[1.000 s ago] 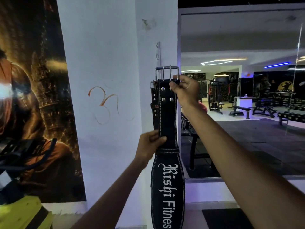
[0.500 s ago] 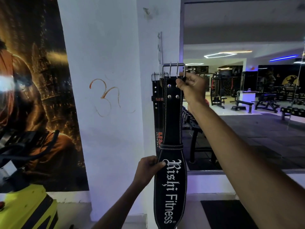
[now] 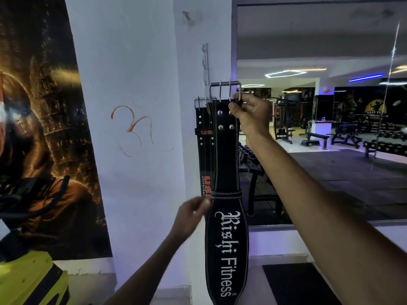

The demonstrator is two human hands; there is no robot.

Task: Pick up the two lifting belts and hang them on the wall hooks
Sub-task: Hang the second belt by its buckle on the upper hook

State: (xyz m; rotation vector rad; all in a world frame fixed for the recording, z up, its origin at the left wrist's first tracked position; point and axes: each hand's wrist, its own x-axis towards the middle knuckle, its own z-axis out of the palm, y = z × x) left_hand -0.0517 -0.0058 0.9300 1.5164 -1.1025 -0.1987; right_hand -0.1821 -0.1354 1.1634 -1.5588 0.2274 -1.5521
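black lifting belt (image 3: 226,164) is hanging upright at the pillar, right hand (image 3: 251,115) pinching its buckle end at 12 o'clock; left hand (image 3: 191,216), blurred, fingers loosely curled, is hovering beside its edge at 9 o'clock. second belt (image 3: 203,146) is hanging just behind.

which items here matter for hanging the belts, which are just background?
Job: front belt, its buckle, rear belt, hook rail, right hand, left hand.
Background: poster, mirror, yellow object.
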